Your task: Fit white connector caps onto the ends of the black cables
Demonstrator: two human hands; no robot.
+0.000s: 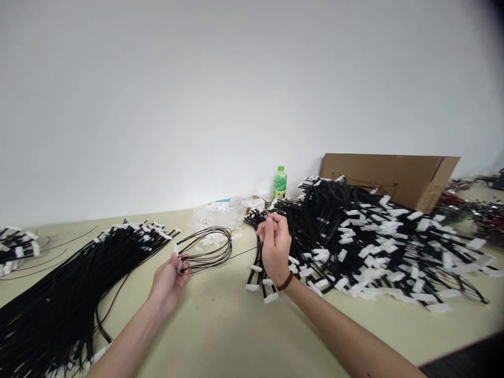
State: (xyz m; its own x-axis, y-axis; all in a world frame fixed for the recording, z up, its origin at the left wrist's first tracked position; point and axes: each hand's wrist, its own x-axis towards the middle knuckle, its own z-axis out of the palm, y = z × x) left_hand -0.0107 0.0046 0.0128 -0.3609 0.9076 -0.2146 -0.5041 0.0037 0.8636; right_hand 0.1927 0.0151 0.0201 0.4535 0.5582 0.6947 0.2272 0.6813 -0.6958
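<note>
Head view: a pale wall [236,105] is filling the space in front of me, and the desk [228,331] is running along its foot. To my right a wide heap of black cables [334,220] is sprawling across the desk, many of its white connectors [271,298] lying along the near side. To my left a long bundle of black cables [90,268] is lying at a slant, its white-tipped far ends spreading toward the back. Behind the heap a cardboard box [397,170] is standing near the wall, and past it a reddish, silvery tangle [492,218] is showing, too blurred to make out.

Between heap and bundle, my left hand [171,275] is pinching a coil of thin black cable [227,251] at its left end, its loops fanning out rightward above the desk. My right hand [276,245] is hanging before the heap's left edge, fingers curling in and thumb resting against them; I cannot tell whether they are gripping anything.

Beyond the coil a clear plastic bag [214,215] is lying crumpled. A green-capped bottle [280,184] is standing upright by the wall. Small white pieces [207,241] are lying near the bag, a brown band [285,281] is circling my right wrist, and one thin strand [244,253] is running from the coil toward my right hand.
</note>
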